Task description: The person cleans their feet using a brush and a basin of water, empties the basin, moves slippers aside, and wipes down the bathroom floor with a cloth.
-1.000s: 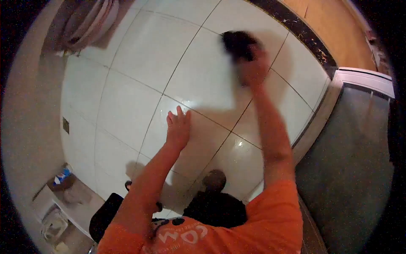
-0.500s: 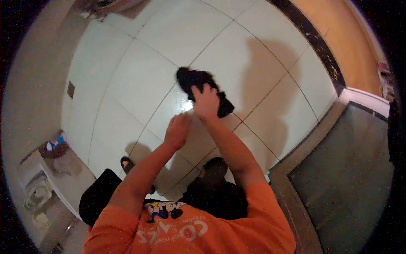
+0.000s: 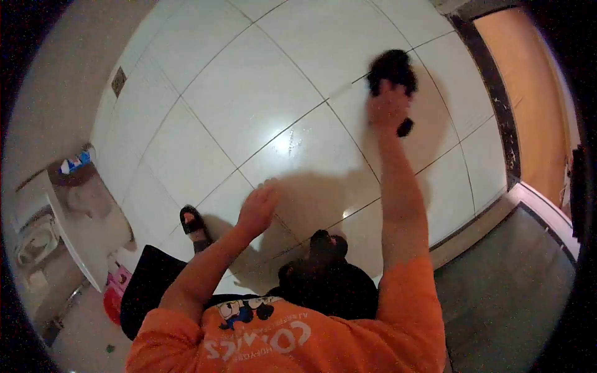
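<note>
My right hand point(image 3: 390, 107) presses a bunched black cloth point(image 3: 393, 67) onto the white tiled floor point(image 3: 267, 81), arm stretched forward and to the right. The fingers lie over the near part of the cloth, and a small end of it sticks out beside the wrist. Its texture looks shaggy, and motion blurs it a little. Lower and nearer my body, my left hand point(image 3: 258, 205) hovers over the tiles with loosely bent, slightly parted fingers and nothing in it.
My slippered foot point(image 3: 191, 221) stands at lower left. A dark threshold strip point(image 3: 497, 99) and wooden surface point(image 3: 528, 74) border the floor at right, above a grey-green panel point(image 3: 510, 280). At left are a drain cover point(image 3: 118, 81), a blue-and-white package point(image 3: 76, 163) and a pink item point(image 3: 117, 292).
My right hand has slid the black cloth forward and to the right across the tiles. My left hand stays near my body, slightly lower. The view has shifted too.
</note>
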`<state>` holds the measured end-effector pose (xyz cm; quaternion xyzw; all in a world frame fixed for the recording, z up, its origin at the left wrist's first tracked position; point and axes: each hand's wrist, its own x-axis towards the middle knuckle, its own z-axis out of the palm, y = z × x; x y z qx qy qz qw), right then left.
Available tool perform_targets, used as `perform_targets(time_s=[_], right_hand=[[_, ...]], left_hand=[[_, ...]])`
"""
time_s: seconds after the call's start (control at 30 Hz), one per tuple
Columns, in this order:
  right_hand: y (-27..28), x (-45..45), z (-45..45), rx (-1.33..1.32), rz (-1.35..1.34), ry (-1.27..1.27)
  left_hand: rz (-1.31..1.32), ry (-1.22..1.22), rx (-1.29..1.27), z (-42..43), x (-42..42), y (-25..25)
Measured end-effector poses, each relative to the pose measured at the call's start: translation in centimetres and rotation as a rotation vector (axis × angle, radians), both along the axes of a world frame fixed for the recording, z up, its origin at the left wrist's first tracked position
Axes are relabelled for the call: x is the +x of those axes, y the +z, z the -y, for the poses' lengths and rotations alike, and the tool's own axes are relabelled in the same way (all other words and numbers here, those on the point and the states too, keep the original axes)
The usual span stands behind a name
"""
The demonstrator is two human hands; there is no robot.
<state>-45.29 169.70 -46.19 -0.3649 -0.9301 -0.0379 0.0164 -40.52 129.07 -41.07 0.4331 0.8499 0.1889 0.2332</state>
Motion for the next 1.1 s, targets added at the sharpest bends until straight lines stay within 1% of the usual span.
perform_targets(time_s=[0.03, 0.1, 0.17, 0.23, 0.27, 0.3, 0.33, 0.37, 0.4, 0.43, 0.47, 0.5, 0.53, 0.57, 0.63, 0.7, 0.73, 0.77, 0.8, 0.83, 0.87, 0.9, 0.93, 0.97, 1.0, 1.03, 1.1], right_hand=[[2.1, -1.1, 3.6, -0.135, 0.057, 0.057], [1.3, -1.4, 10.5, -0.249, -0.015, 0.215], [1.5, -2.0, 16.4, -0.47, 0.028, 0.328], [1.8, -2.5, 19.7, -0.634, -0.085, 0.467], [1.9, -2.6, 19.8, -0.63, -0.089, 0.472], [2.1, -3.1, 19.9, -0.633, -0.269, 0.438], [3.4, -3.6, 20.1, -0.641, -0.439, 0.402], [4.6, -3.1, 18.5, -0.631, -0.349, 0.302], [4.6, -2.3, 16.3, -0.655, -0.442, 0.248], [5.2, -0.8, 14.1, -0.732, -0.57, 0.183], [5.8, 1.1, 11.9, -0.601, -0.558, 0.164], [4.8, 3.6, 9.8, -0.589, -0.605, 0.117], [5.8, 5.6, 8.9, -0.592, -0.472, -0.032], [4.9, 7.6, 8.3, -0.405, -0.354, -0.008], [2.2, 10.7, 9.7, -0.402, -0.326, 0.014], [0.8, 11.3, 13.8, -0.298, 0.06, 0.069], [0.7, 10.4, 16.3, -0.353, -0.006, 0.153], [0.9, 9.2, 19.6, -0.408, -0.072, 0.235], [3.1, 5.8, 22.3, -0.62, 0.228, 0.189], [1.9, 4.7, 25.0, -0.687, 0.142, 0.304], [3.1, 2.6, 27.4, -0.793, 0.101, 0.321], [2.5, 1.2, 29.3, -0.854, 0.009, 0.398], [2.9, -0.5, 30.7, -0.985, 0.007, 0.376], [2.4, -1.9, 31.7, -1.073, -0.168, 0.377], [2.4, -3.2, 31.7, -1.035, -0.236, 0.386], [3.1, -4.2, 31.1, -0.998, -0.299, 0.393], [4.8, -5.1, 26.7, -1.206, -0.439, 0.319]], left_hand=[[0.006, 0.012, -0.005, 1.2, 0.7, -0.4], [0.111, 0.019, -0.061, 3.0, 1.4, -1.3], [0.115, 0.031, -0.068, 3.5, 1.8, -0.4], [0.126, 0.035, -0.081, 4.4, 2.8, -0.5], [0.109, -0.023, -0.08, 4.6, 2.8, -1.0], [0.087, -0.08, -0.081, 5.0, 2.6, -1.4], [0.085, -0.074, -0.082, 4.8, 2.3, -1.1], [0.02, -0.098, -0.059, 4.5, 2.3, -0.9], [-0.042, -0.122, -0.035, 4.4, 2.6, -0.7], [-0.032, -0.113, -0.034, 4.5, 3.1, -1.1], [0.002, -0.101, -0.045, 4.5, 3.2, -1.6], [0.035, -0.087, -0.057, 4.6, 3.0, -2.0], [0.037, -0.078, -0.055, 4.9, 2.8, -2.0], [0.055, -0.115, -0.028, 5.1, 2.6, -1.9], [0.079, -0.143, -0.004, 5.4, 2.8, -1.3], [0.15, -0.052, -0.1, 5.3, 3.2, -0.5], [0.159, -0.039, -0.105, 5.6, 3.4, -0.1], [0.178, -0.025, -0.052, 5.9, 3.8, 0.5], [0.186, -0.006, 0.004, 6.1, 3.7, 0.7], [0.178, 0.011, 0.002, 6.5, 3.8, 0.6], [0.167, 0.016, -0.005, 7.0, 4.2, 0.5], [0.157, 0.022, -0.016, 7.5, 4.6, 0.5], [0.149, 0.035, -0.023, 7.8, 4.5, 0.9], [0.03, 0.004, -0.064, 8.1, 4.0, 1.2], [-0.087, -0.027, -0.103, 8.2, 3.6, 1.4], [-0.092, -0.02, -0.106, 7.9, 3.0, 1.8], [-0.061, 0.233, -0.115, 7.0, 1.3, 1.6]])
